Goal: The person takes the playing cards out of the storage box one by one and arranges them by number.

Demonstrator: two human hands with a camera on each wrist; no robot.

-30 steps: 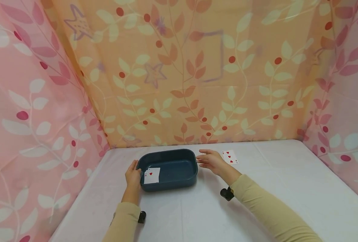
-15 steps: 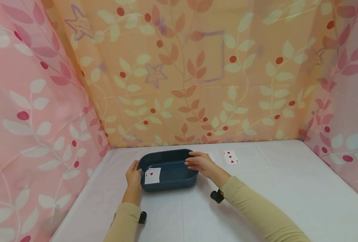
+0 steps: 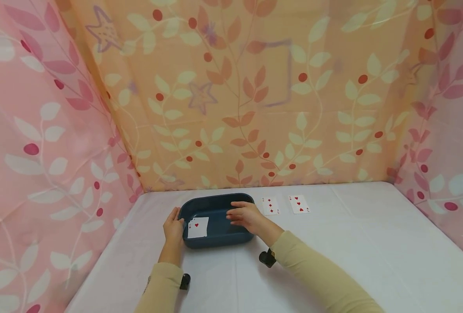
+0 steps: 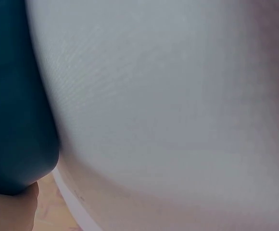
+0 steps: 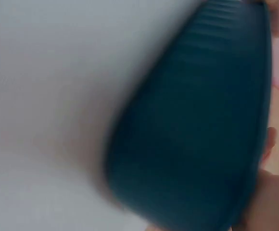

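Note:
A dark blue rectangular bin (image 3: 223, 240) with rounded corners sits on the white table. My left hand (image 3: 173, 230) grips its left end, with the thumb at the rim and the fingers along the outer wall. Inside, at the left, lie a few overlapping playing cards (image 3: 201, 232); the top one shows a red heart. Over the right part of the bin hovers my right hand (image 3: 249, 217), its fingers extended and holding nothing. The right wrist view shows the bin's outer wall (image 5: 192, 120) beside that hand. In the left wrist view the bin (image 4: 14, 96) fills the left edge.
To the right of the bin, a three of diamonds (image 3: 270, 206) and a three of hearts (image 3: 299, 204) lie face up on the white tablecloth (image 3: 353, 243). Patterned cloth walls (image 3: 231, 95) enclose the table at the back and both sides.
My right hand has moved left, from beside the bin's right end to over its inside, uncovering the three of diamonds. My left hand and the bin have stayed put.

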